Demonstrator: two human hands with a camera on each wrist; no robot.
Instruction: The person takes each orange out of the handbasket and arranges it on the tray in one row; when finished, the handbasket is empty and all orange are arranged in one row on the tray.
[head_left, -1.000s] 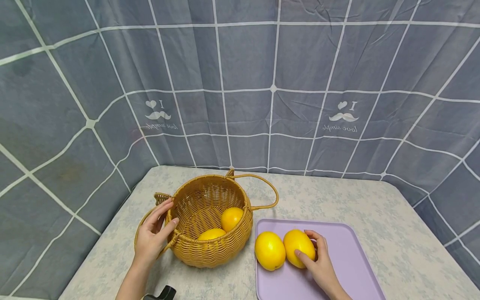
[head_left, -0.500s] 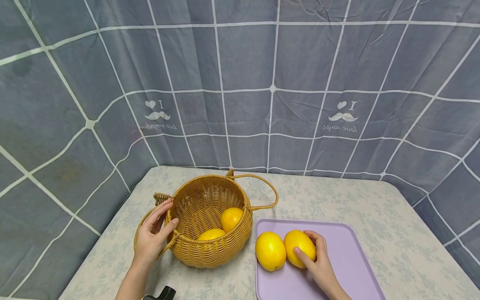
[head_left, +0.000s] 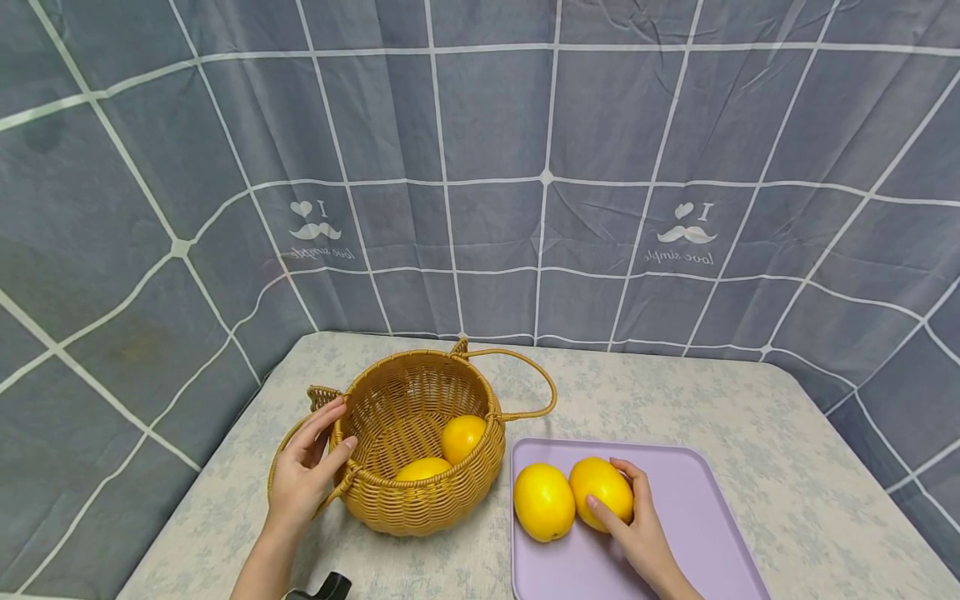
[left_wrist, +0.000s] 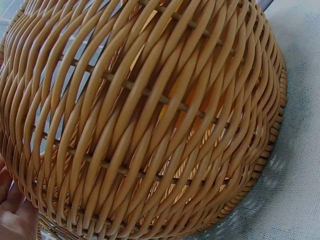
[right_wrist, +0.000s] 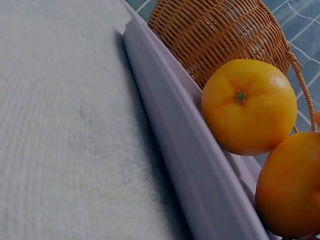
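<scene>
At the left in the head view, my left hand [head_left: 303, 467] holds the near-left rim of a round wicker basket [head_left: 420, 508]. Part of that hand [left_wrist: 17, 215] shows beside the weave in the left wrist view. Inside the basket lie two oranges, one at the right wall [head_left: 462, 437] and one partly hidden by the front rim [head_left: 423, 468]. My right hand [head_left: 641, 529] grips an orange [head_left: 602, 492] over a lilac tray [head_left: 697, 508], thumb in front and fingers behind. Touching it on the left is another orange [head_left: 543, 502], also seen in the right wrist view.
The basket's right handle [head_left: 551, 383] sticks out over the table [head_left: 637, 396] behind the tray. A black object [head_left: 330, 586] shows at the bottom edge near the left forearm. A grey checked curtain [head_left: 495, 225] surrounds the table at the back and sides.
The right hand and its orange have shifted very slightly to the right and away from me. The neighbouring orange has also moved slightly right. The left hand and basket stay put.
</scene>
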